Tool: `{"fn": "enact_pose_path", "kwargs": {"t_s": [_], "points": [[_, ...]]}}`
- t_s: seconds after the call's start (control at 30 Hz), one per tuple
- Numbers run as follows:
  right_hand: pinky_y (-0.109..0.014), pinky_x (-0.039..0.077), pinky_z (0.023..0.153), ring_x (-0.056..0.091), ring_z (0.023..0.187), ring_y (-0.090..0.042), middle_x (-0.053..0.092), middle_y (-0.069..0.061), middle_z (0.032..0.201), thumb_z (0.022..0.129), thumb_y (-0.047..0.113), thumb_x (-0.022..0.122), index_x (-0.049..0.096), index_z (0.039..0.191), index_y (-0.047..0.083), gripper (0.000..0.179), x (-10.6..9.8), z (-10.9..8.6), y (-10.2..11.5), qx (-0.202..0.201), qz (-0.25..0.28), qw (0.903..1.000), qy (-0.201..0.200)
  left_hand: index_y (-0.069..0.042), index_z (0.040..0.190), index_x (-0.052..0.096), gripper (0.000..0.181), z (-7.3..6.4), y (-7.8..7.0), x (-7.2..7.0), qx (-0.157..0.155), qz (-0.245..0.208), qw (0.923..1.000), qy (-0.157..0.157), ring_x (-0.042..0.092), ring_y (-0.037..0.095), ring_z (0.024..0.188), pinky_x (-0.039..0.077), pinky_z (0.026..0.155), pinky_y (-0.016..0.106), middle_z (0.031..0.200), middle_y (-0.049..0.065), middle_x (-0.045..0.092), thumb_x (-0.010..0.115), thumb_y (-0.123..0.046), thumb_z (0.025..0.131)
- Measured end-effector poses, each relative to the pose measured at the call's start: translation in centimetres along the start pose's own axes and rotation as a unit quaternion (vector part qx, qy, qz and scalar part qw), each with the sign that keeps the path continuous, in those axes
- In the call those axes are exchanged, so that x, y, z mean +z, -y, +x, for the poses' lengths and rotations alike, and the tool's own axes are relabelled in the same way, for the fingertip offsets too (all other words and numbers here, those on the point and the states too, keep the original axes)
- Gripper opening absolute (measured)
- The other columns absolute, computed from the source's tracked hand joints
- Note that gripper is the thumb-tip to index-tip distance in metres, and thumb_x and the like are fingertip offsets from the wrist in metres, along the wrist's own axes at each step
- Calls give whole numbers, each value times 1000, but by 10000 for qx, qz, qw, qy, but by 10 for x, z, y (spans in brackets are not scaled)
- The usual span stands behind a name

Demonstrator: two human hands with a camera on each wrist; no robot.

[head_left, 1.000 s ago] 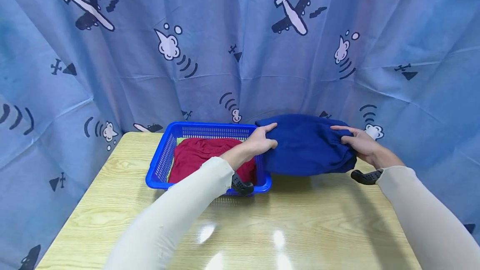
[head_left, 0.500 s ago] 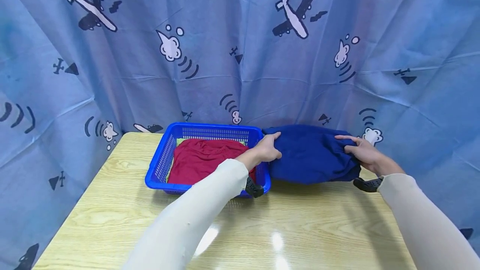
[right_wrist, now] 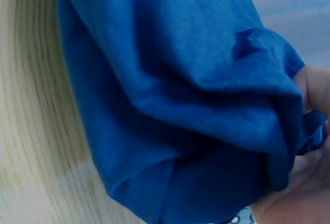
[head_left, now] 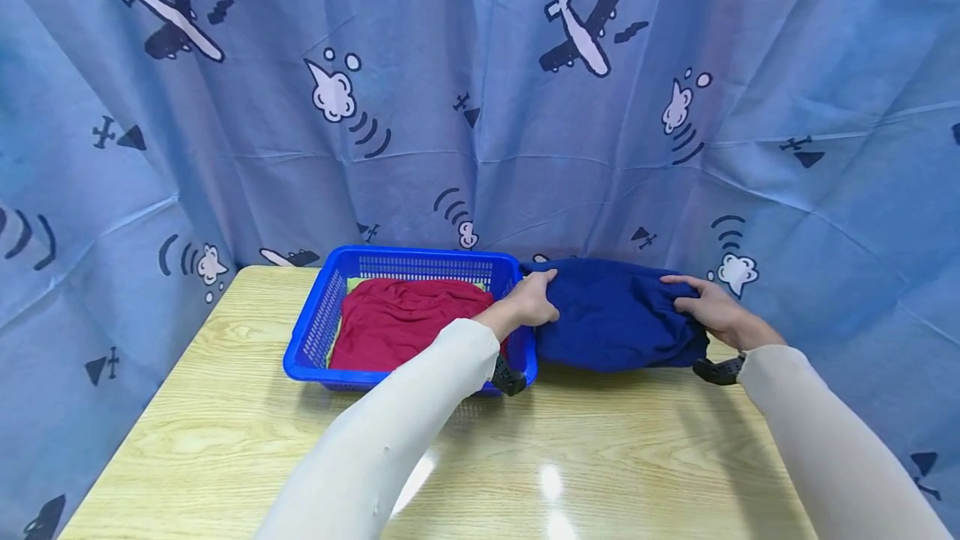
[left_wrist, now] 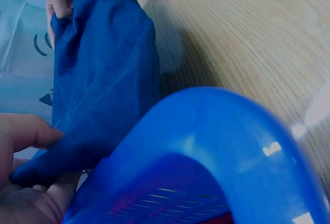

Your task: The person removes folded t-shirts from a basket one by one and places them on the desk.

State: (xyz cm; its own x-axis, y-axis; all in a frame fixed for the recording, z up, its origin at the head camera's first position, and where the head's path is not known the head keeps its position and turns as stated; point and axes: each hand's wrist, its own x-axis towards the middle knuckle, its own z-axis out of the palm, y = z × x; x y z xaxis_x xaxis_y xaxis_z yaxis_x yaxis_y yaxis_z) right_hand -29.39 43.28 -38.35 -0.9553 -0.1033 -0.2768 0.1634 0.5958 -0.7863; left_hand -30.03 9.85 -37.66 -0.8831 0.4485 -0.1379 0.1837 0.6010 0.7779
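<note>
A folded dark-blue cloth (head_left: 611, 315) spans between my two hands, just right of the basket and low over the table. My left hand (head_left: 528, 300) pinches its left end beside the basket's right rim; in the left wrist view the cloth's edge runs between thumb and fingers. With my right hand (head_left: 712, 308) I grip the bunched right end, and the right wrist view shows loose folds (right_wrist: 196, 105) hanging there. The blue plastic basket (head_left: 300, 369) holds a folded dark-red cloth (head_left: 412, 315) over a yellow-green one (head_left: 356, 282). My left forearm hides part of the basket's front right.
The light wooden table (head_left: 210, 415) carries the basket and extends toward me. Behind it hangs a blue curtain (head_left: 420, 107) printed with airplanes, close to the table's back edge. The basket's raised rim (left_wrist: 206, 110) stands right beside my left hand.
Both hands have come down with the blue cloth, bringing it from higher up to low over the table. The left hand has also shifted slightly right. The basket stays put.
</note>
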Motion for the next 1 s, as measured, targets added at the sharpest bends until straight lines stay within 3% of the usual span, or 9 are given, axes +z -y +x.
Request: {"fn": "enact_pose_path", "kwargs": {"t_s": [0.17,0.4,0.57,0.7,0.83,1.0], "points": [[-26,43,83,41,127,-39,13,-37,162,97,6,46,26,159,4,66,5,6,2,28,-445,9990,-99,-12,162,24,78,1,-3,1,-71,195,9997,96,32,25,153,44,96,32,167,6,30,60,1,94],[-29,46,91,39,133,-42,15,-35,163,97,7,46,26,160,6,66,16,7,5,109,-330,9993,-102,-12,162,24,76,-4,-2,1,-210,92,9997,69,36,25,151,43,115,38,166,7,32,58,1,96],[-50,46,105,35,138,-49,13,-38,161,103,15,43,13,161,1,67,16,6,-2,235,-223,9995,60,-14,161,27,77,-6,1,0,-271,-298,9992,31,35,28,151,39,119,44,166,8,33,64,-7,94],[-64,33,116,29,143,-53,14,-39,161,109,28,37,1,160,-4,70,11,5,-7,357,-263,9987,261,-16,161,28,72,-6,2,-4,-261,-768,9967,68,33,30,152,37,120,48,166,8,31,63,-16,97],[-61,37,114,26,145,-53,14,-37,162,110,33,34,0,159,-5,71,8,3,-6,415,-298,9981,349,-15,160,30,68,-9,4,-9,-224,-1040,9943,90,38,30,149,39,119,47,166,8,32,60,-20,99],[-38,51,99,36,137,-45,18,-35,162,110,36,32,2,161,-3,70,9,-2,9,419,-288,9983,301,-14,159,34,63,-15,4,-15,-248,-1526,9878,207,51,34,139,51,108,44,164,15,34,58,-20,101]]}}
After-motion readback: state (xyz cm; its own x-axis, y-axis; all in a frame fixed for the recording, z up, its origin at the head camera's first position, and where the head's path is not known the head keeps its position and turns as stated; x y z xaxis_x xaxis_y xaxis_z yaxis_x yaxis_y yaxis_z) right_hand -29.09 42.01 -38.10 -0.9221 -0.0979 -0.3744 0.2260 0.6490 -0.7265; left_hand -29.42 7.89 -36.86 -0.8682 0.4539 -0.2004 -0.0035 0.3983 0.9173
